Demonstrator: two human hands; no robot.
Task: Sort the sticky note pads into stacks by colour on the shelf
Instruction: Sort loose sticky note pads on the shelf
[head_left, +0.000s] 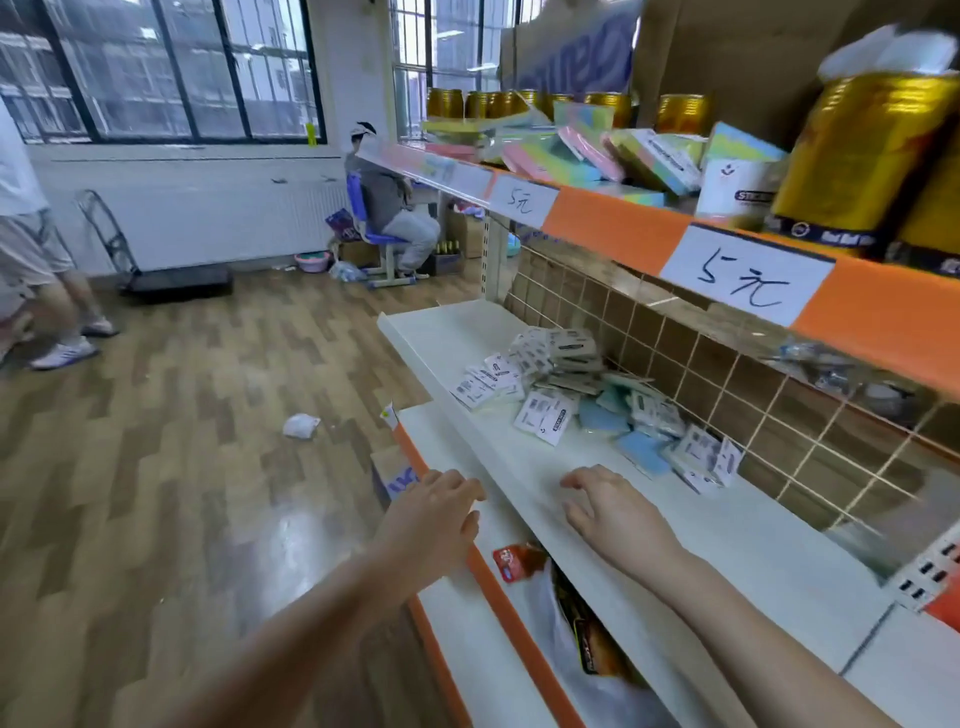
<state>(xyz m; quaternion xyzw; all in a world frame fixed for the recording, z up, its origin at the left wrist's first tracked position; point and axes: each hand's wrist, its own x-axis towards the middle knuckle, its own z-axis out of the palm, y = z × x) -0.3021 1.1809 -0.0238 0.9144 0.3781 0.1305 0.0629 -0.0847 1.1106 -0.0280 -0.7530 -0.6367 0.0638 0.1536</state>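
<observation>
On the far right of the white metal shelf (675, 525) lies an unsorted heap of small wrapped sticky note pads (597, 400), likely light, stiff and slippery, best pinched by their edges; left hand (436, 514) and right hand (613, 504) hover empty, fingers loosely curled.

Both bare forearms reach forward, palms down; the left hand (434, 512) has loosely curled fingers (460, 491), the right hand (613, 506) spreads relaxed fingers (579, 480), neither holding anything
</observation>
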